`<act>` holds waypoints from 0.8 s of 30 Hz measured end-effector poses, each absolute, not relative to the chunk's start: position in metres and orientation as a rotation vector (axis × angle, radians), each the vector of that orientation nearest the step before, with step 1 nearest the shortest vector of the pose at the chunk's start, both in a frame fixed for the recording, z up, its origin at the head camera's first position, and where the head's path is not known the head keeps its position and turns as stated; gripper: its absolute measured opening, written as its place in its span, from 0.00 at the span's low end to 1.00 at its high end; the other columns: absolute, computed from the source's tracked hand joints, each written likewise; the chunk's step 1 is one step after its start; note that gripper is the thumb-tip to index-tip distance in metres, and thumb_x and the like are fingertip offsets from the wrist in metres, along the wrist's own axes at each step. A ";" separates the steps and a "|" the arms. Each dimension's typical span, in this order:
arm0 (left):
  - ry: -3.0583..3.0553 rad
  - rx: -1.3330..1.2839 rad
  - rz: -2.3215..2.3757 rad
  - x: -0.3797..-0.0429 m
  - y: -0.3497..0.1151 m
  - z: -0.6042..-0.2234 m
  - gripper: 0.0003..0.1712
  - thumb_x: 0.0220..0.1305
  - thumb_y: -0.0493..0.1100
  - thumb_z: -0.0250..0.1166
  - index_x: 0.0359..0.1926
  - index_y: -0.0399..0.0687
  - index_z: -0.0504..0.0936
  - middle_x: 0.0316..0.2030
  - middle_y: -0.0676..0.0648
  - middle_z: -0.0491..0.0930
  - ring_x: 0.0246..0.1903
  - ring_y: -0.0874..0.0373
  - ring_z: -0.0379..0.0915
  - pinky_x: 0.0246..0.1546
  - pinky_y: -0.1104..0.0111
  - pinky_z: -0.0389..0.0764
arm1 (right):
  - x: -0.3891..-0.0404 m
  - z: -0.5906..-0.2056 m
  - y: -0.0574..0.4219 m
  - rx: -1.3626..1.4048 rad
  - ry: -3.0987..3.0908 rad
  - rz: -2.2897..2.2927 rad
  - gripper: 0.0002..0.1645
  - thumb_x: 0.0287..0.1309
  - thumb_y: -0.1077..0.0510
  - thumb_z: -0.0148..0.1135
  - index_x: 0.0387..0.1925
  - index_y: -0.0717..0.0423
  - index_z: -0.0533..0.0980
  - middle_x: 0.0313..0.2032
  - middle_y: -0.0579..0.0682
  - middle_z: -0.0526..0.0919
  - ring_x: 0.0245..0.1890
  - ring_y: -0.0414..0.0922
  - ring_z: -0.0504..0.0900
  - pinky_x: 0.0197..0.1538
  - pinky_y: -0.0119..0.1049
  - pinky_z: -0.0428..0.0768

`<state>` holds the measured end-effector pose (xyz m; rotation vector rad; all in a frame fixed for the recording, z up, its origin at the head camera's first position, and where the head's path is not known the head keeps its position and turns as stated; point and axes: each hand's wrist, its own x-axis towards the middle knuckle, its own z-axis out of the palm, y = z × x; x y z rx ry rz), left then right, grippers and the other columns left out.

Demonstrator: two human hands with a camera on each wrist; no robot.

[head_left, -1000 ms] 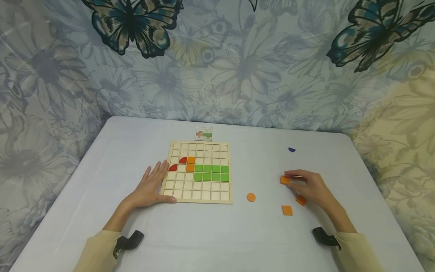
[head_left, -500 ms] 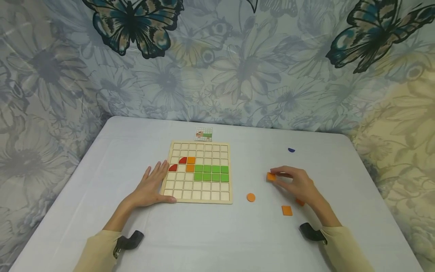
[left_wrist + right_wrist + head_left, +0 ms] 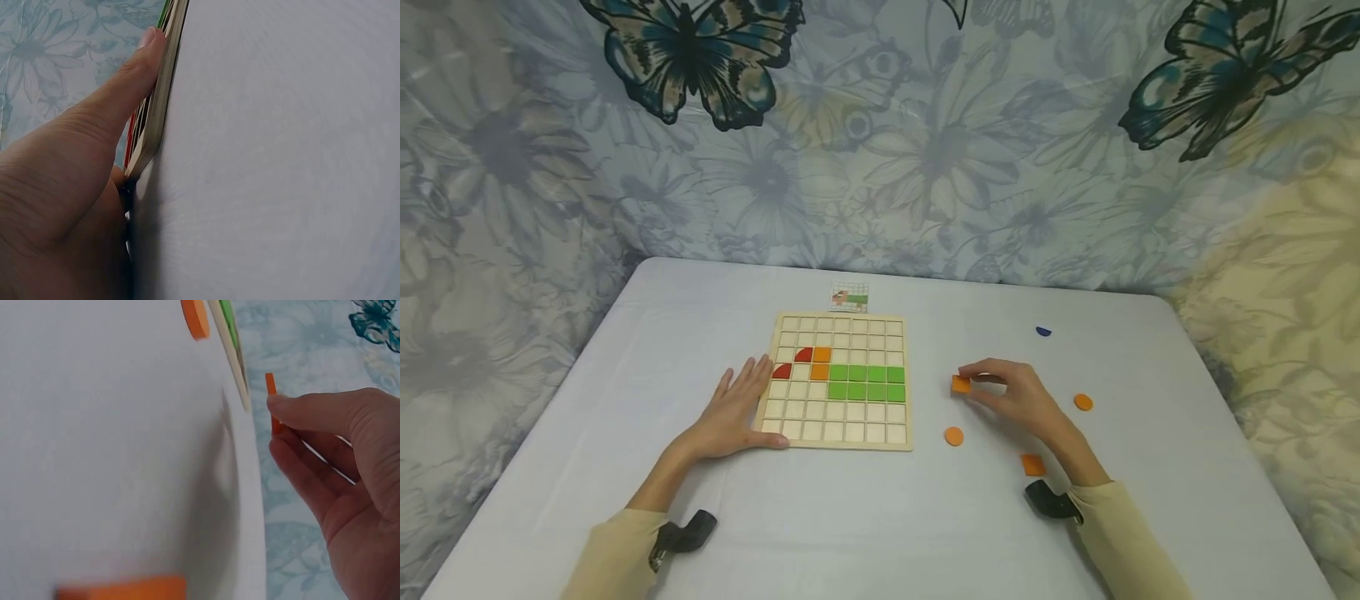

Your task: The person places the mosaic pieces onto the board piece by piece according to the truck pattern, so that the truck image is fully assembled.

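Observation:
My left hand (image 3: 726, 417) rests with spread, straight fingers along the left side of a square wooden grid board (image 3: 835, 442). Its thumb lies on the board's near edge; the left wrist view shows that thumb (image 3: 134, 69) on the rim. The board holds red quarter-round tiles (image 3: 804, 354), orange square tiles (image 3: 822, 372) and a block of green square tiles (image 3: 876, 382). Right of the board, my right hand (image 3: 1018, 400) pinches an orange square tile (image 3: 960, 384) between thumb and fingertips. In the right wrist view that tile (image 3: 270, 384) is seen edge-on, off the table.
Loose on the white table lie two orange discs (image 3: 953, 436) (image 3: 1082, 402), an orange square tile (image 3: 1033, 465) near the right wrist and a dark blue half-round piece (image 3: 1043, 332). A small printed pattern card (image 3: 850, 296) lies behind the board. Patterned fabric hangs behind.
My right hand has carried the orange square tile leftward towards the board. One orange disc has come into sight behind it, and another orange tile is now hidden by the forearm. My left hand stays put.

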<state>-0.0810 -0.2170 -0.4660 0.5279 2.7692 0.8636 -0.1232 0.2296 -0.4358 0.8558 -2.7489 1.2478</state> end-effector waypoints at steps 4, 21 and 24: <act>2.767 0.525 0.864 -0.082 -0.216 -0.467 0.75 0.43 0.71 0.73 0.77 0.37 0.41 0.77 0.39 0.38 0.76 0.41 0.27 0.71 0.46 0.27 | -0.124 -0.435 0.218 0.841 -2.777 1.258 0.19 0.50 0.70 0.72 0.46 0.59 0.83 0.45 0.50 0.86 0.47 0.49 0.84 0.53 0.44 0.82; 2.785 0.535 0.838 -0.082 -0.216 -0.465 0.75 0.43 0.71 0.73 0.77 0.36 0.42 0.77 0.38 0.39 0.76 0.41 0.28 0.71 0.46 0.28 | -0.132 -0.432 0.161 1.030 -2.776 1.270 0.18 0.53 0.68 0.71 0.48 0.58 0.83 0.46 0.48 0.86 0.49 0.45 0.83 0.54 0.39 0.81; 2.791 0.538 0.842 -0.082 -0.216 -0.465 0.75 0.43 0.70 0.73 0.76 0.36 0.42 0.77 0.37 0.39 0.76 0.41 0.29 0.71 0.45 0.28 | -0.135 -0.431 0.149 1.025 -2.774 1.292 0.18 0.53 0.68 0.71 0.47 0.58 0.83 0.46 0.48 0.86 0.49 0.45 0.83 0.54 0.38 0.81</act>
